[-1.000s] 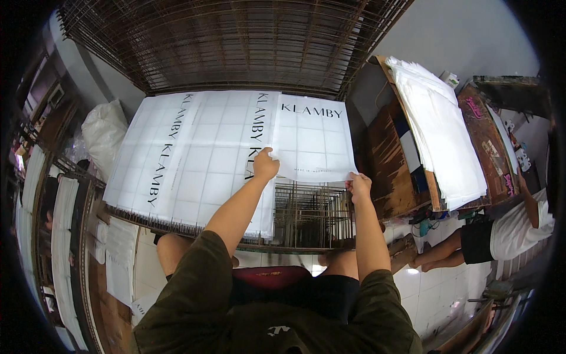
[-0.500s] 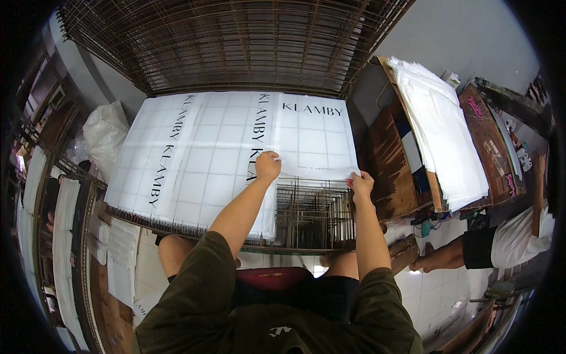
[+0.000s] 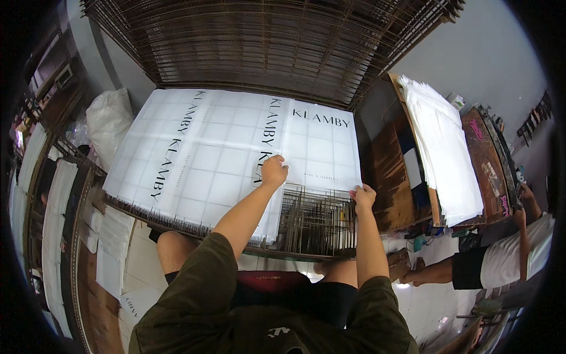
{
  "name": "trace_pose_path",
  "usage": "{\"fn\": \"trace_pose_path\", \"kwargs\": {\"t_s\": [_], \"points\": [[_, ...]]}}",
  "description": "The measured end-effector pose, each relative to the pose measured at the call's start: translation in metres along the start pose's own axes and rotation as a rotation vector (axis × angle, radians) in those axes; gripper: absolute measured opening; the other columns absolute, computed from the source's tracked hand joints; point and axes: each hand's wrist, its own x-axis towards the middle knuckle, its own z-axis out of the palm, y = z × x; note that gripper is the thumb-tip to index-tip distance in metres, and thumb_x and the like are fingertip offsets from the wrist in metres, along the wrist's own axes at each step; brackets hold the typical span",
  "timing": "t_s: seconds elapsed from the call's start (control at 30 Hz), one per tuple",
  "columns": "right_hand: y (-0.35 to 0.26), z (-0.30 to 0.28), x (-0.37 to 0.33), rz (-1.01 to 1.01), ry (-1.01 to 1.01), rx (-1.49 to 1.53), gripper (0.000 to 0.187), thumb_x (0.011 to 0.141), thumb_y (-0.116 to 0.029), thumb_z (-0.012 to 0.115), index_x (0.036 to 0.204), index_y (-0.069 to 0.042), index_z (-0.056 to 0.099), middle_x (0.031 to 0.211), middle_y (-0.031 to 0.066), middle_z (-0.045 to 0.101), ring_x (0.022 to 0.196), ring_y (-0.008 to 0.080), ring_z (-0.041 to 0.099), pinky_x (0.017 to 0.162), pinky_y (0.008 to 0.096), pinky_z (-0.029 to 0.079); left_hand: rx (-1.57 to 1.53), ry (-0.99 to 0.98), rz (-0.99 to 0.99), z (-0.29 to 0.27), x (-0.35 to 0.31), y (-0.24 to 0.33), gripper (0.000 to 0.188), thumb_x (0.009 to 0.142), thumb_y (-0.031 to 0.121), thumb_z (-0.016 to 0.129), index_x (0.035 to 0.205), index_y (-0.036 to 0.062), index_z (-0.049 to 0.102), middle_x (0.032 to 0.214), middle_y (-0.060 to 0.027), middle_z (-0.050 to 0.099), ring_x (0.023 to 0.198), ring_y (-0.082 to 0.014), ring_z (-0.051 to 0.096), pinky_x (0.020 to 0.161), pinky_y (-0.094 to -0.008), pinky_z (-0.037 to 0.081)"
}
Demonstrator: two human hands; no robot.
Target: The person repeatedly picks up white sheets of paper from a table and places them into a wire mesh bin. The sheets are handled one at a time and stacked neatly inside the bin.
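A white, somewhat translucent sheet [image 3: 321, 144] with dark lettering lies on the right part of a wire drying rack [image 3: 316, 215]. My left hand [image 3: 275, 171] pinches its near left corner, fingers closed. At the near right corner, my right hand [image 3: 364, 196] holds the edge between thumb and fingers. To the left, other printed white sheets [image 3: 221, 153] cover the rack side by side, and the held sheet's left edge meets them. Bare wires show between my forearms, below the sheet's near edge.
Raised wire racks [image 3: 265, 50] tilt up at the far side. On the right, a pile of white sheets [image 3: 442, 153] rests on a wooden bench. Another person [image 3: 510, 259] stands farther right. A clear plastic bag [image 3: 110, 121] and shelved sheet stacks [image 3: 59, 218] are at left.
The view has shifted slightly. Both hands keep their hold on the sheet's near corners, with little movement over the rack. The other person's arms now reach toward the bench at right.
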Motion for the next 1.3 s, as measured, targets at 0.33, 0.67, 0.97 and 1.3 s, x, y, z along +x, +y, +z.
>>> {"fn": "trace_pose_path", "kwargs": {"t_s": [0.33,0.67,0.97,1.3], "points": [[-0.217,0.024,-0.038,-1.040,0.170,-0.361,0.044,0.081,-0.026,0.066,0.116,-0.001,0.055,0.110,0.0195,0.052,0.103,0.0352,0.053,0.086,0.0391,0.044,-0.442,-0.462,0.540,-0.086,-0.178,0.042,0.043,0.077,0.030,0.073,0.109,0.0045,0.059,0.096,-0.0087,0.061,0.085,-0.0206,0.060,0.076,-0.0330,0.049],[-0.510,0.092,-0.132,-1.501,0.506,-0.977,0.066,0.080,-0.043,0.063,0.134,-0.015,0.038,0.134,0.0152,0.039,0.126,0.0336,0.034,0.100,0.0491,0.033,-0.112,-0.971,0.324,-0.044,-0.289,-0.101,0.043,0.077,0.046,0.068,0.103,0.0119,0.062,0.079,-0.0066,0.063,0.077,-0.0247,0.063,0.069,-0.0360,0.050],[-0.461,0.064,-0.144,-1.756,0.514,-0.753,0.031,0.089,-0.045,0.050,0.094,-0.017,0.063,0.085,0.0040,0.060,0.087,0.0257,0.058,0.074,0.0413,0.043,0.024,-1.025,0.270,-0.016,-0.275,-0.135,0.051,0.074,0.053,0.067,0.103,0.0121,0.062,0.093,-0.0083,0.067,0.089,-0.0282,0.064,0.078,-0.0392,0.049],[-0.140,-0.020,-0.264,-1.719,-0.029,-0.876,0.032,0.068,-0.036,0.076,0.063,-0.013,0.055,0.059,0.0039,0.046,0.053,0.0250,0.045,0.049,0.0372,0.031,0.049,-1.048,0.208,-0.039,-0.275,-0.114,0.055,0.072,0.054,0.067,0.108,0.0123,0.062,0.096,-0.0114,0.066,0.098,-0.0298,0.061,0.083,-0.0418,0.048]]}}
